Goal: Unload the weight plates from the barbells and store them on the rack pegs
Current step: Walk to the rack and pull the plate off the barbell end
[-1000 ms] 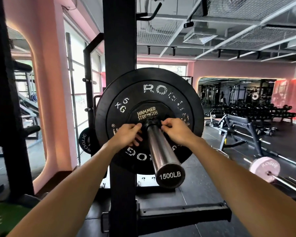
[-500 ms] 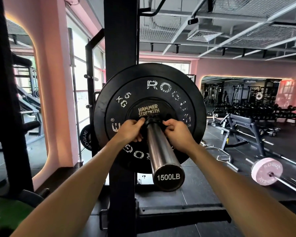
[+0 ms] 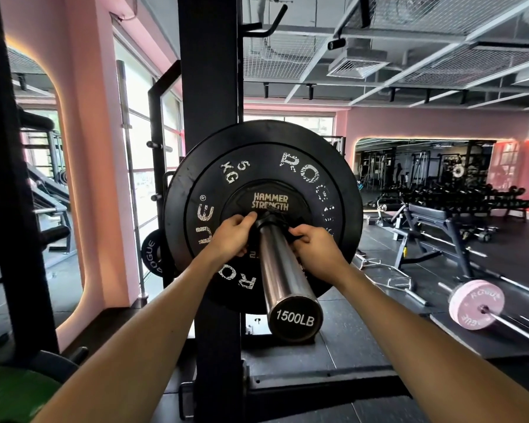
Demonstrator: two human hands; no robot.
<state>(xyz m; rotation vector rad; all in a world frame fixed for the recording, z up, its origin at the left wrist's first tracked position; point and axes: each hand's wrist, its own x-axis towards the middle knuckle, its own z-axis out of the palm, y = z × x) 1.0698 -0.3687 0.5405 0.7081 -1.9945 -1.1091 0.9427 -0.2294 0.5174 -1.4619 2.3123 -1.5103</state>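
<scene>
A black 5 kg Rogue plate hangs on the barbell sleeve, whose end cap reads 1500LB and points at me. A black Hammer Strength collar sits against the plate's hub. My left hand grips the collar from the left of the sleeve. My right hand pinches a collar tab on the right of the sleeve. The collar's lower half is hidden behind both hands.
A black rack upright stands right behind the plate. A small black Rogue plate hangs low on its left. A green plate lies at bottom left. A pink-plated barbell rests on the floor at right, near a bench.
The view has drawn closer to the plate. Both hands stay on the collar at the hub, and the plate has turned slightly on the sleeve.
</scene>
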